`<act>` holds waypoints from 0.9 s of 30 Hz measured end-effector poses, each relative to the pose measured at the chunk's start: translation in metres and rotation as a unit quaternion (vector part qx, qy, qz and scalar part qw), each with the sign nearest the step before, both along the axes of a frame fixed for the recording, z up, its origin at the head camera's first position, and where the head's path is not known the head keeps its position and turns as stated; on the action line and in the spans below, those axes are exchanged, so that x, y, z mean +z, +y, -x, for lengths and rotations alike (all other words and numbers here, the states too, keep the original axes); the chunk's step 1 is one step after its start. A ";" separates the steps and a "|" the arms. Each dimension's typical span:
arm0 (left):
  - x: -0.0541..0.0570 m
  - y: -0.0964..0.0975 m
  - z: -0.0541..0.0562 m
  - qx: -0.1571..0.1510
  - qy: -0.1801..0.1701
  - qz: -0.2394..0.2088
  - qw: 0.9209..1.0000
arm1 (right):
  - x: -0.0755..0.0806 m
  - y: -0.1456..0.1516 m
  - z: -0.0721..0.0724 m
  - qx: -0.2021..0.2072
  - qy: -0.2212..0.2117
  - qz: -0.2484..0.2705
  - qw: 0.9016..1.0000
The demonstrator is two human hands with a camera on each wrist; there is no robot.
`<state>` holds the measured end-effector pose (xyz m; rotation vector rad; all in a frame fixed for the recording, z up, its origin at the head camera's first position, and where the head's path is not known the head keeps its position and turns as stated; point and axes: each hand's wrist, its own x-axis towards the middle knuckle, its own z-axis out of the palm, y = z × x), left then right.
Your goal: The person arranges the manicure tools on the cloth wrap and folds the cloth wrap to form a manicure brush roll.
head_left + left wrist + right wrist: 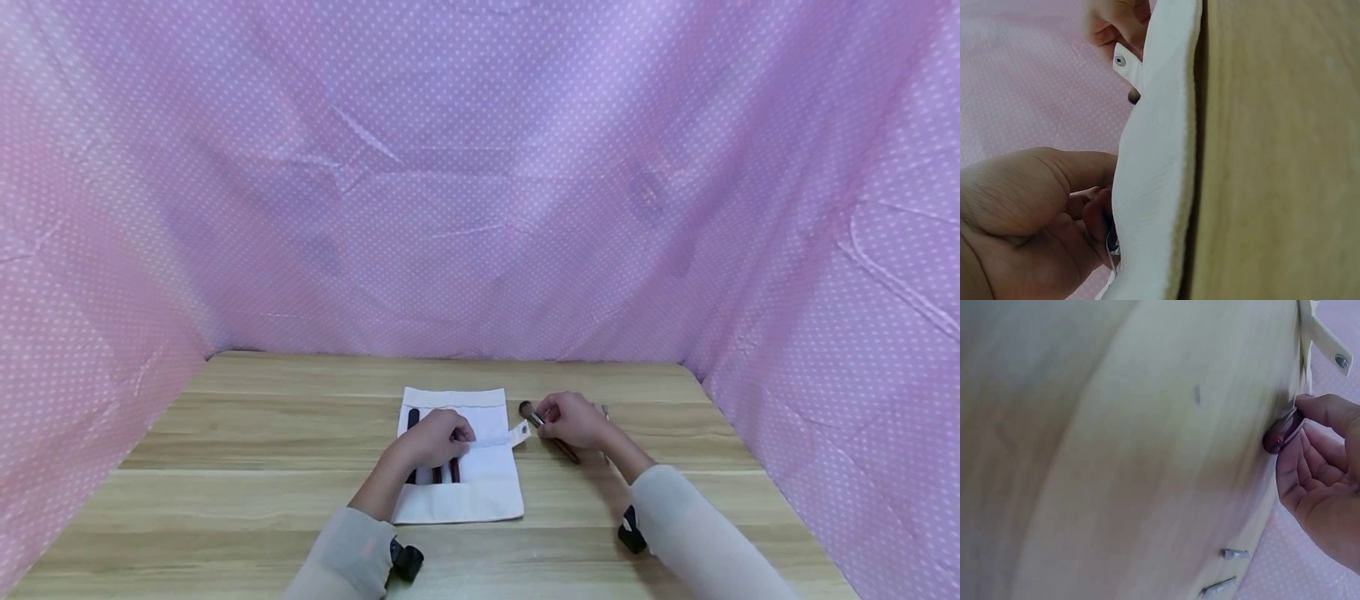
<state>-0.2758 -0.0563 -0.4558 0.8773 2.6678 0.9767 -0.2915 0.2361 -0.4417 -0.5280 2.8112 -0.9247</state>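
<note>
A white fabric makeup brush roll (487, 500) lies spread on the table, with several dark-handled brushes in its left slots. My left hand (438, 437) is over its middle, fingers curled, thumb and index fingertips pinching the white fabric. In the left wrist view the roll's edge hides the tips of the left hand (1041, 219). To the right of the roll, my right hand (573, 419) pinches a makeup brush (564, 450) with a dark red handle, its bristle head pointing up and left. The right wrist view shows the handle's end (1280, 434) between thumb and fingers.
A strap with a metal snap (521, 432) sticks out from the roll's right side towards the right hand. Two slim silvery pieces (1235, 554) rest on the wooden table (262, 500) beyond the held brush. Pink dotted cloth (450, 250) hangs around the table's back and sides.
</note>
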 end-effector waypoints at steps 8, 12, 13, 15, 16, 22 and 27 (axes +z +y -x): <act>-0.001 0.002 -0.002 0.002 0.004 -0.006 1.000 | 0.005 -0.006 0.007 -0.013 -0.004 0.063 0.998; -0.002 0.002 -0.001 0.004 0.012 -0.007 1.000 | 0.015 -0.014 0.010 -0.031 0.013 0.095 0.995; -0.003 0.002 -0.001 0.005 0.013 -0.006 1.000 | 0.018 -0.016 0.011 -0.038 0.016 0.104 0.994; -0.003 0.002 0.000 0.005 0.016 -0.007 1.000 | 0.023 -0.020 0.012 -0.042 0.025 0.124 0.991; -0.004 0.003 0.000 0.006 0.016 -0.008 1.000 | 0.025 -0.022 0.013 -0.045 0.029 0.131 0.990; -0.003 0.004 0.000 0.008 0.015 -0.006 1.000 | 0.034 -0.036 0.018 -0.033 0.042 0.169 0.984; -0.002 0.004 0.001 0.007 0.013 -0.005 1.000 | 0.037 -0.048 0.020 -0.042 0.015 0.208 0.977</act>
